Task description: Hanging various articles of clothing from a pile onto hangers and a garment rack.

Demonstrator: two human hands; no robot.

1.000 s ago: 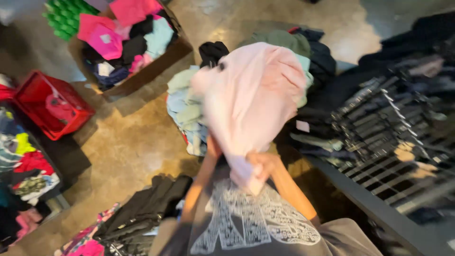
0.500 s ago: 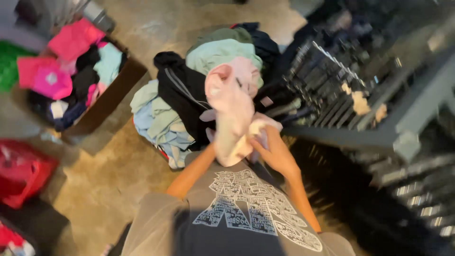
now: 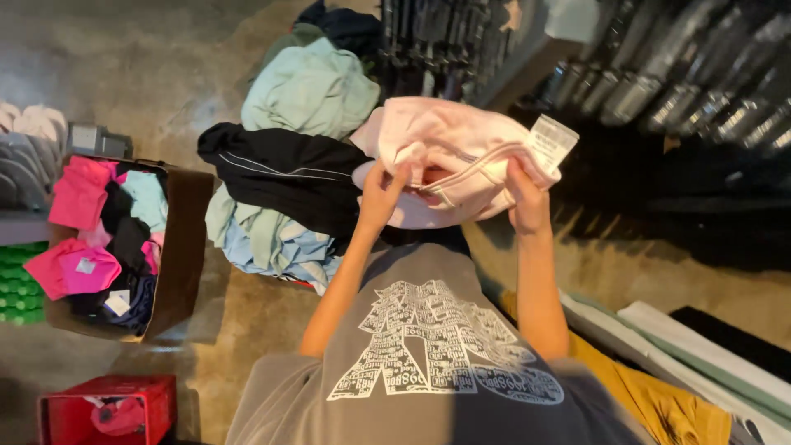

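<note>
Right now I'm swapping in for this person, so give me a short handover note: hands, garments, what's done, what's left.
Left hand and right hand both grip the pink garment, bunched in front of the chest, its white tag sticking out.
Heap of clothes lies on the floor ahead; cardboard box with pink and dark items at left.
Done: pink garment picked up.
Left: it is not yet set down anywhere.

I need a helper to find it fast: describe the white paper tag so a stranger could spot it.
Start at the pile of clothes on the concrete floor, then go to the pale pink garment that the left hand and right hand hold above it. The white paper tag hangs at the garment's right edge, the only stiff printed rectangle among soft fabric.
</note>
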